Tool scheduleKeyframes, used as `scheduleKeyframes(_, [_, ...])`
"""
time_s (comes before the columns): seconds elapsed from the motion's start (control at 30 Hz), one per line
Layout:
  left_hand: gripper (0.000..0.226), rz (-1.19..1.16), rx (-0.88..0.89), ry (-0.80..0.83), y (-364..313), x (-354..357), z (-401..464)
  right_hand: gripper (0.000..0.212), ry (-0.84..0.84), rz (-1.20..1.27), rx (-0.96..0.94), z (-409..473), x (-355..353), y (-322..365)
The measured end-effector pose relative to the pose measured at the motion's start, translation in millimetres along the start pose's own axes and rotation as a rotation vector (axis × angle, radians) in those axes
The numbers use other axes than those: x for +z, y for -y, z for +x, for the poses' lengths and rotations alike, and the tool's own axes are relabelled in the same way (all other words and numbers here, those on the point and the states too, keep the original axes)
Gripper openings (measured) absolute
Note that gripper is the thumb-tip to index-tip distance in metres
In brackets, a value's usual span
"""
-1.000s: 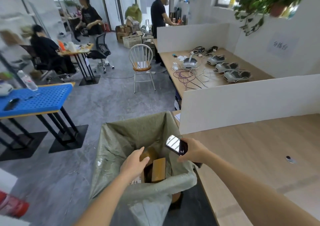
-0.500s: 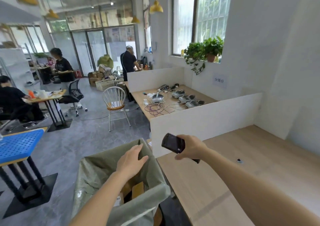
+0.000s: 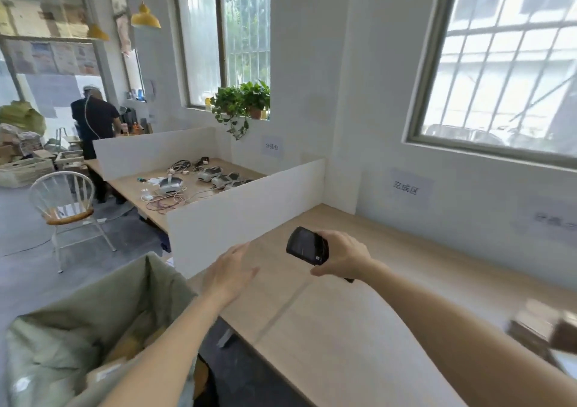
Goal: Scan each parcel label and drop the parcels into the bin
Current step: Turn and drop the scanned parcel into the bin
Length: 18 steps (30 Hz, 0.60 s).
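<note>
A bin (image 3: 37, 349) lined with a grey-green woven sack stands on the floor off the left end of the desk (image 3: 327, 338), its mouth open. Inside it lie brown cardboard parcels (image 3: 131, 345), blurred, with a pale label showing on one near the front rim; how many there are cannot be told. The left hand (image 3: 229, 272) hangs open and empty, fingers spread, over the left corner of the desk, just past the sack's upper edge and in front of the white partition (image 3: 243, 210). The right hand (image 3: 342, 256) is closed around a black handheld scanner (image 3: 307, 245), held above the desk's left half with its dark screen turned towards the partition. At the right edge of the desk, near the front, sit more brown parcels (image 3: 543, 328), smeared by motion blur. The rest of the wooden top between the hands and those parcels is bare. Behind the partition a second desk (image 3: 131, 188) carries headsets and tangled cables.
</note>
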<state>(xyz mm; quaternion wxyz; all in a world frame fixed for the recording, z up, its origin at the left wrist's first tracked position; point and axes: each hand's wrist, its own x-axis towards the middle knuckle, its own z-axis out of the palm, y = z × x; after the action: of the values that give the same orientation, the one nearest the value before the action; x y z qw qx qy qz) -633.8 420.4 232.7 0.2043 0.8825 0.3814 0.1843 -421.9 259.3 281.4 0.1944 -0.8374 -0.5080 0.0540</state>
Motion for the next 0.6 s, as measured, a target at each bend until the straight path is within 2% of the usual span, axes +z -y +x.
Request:
scheduleKeyframes(0.2, [0.067,-0.020,0.124,0.089,-89.8,45.2,-20.8,0.063,-0.103,-0.042,0.179,-97.0,-51.6,-80.7])
scheduleKeyframes(0.6, [0.067,-0.058,0.434,0.300,-349.0,164.6,-60.8,0.061,-0.246,-0.099,0.563,-288.5,-176.5,-279.4])
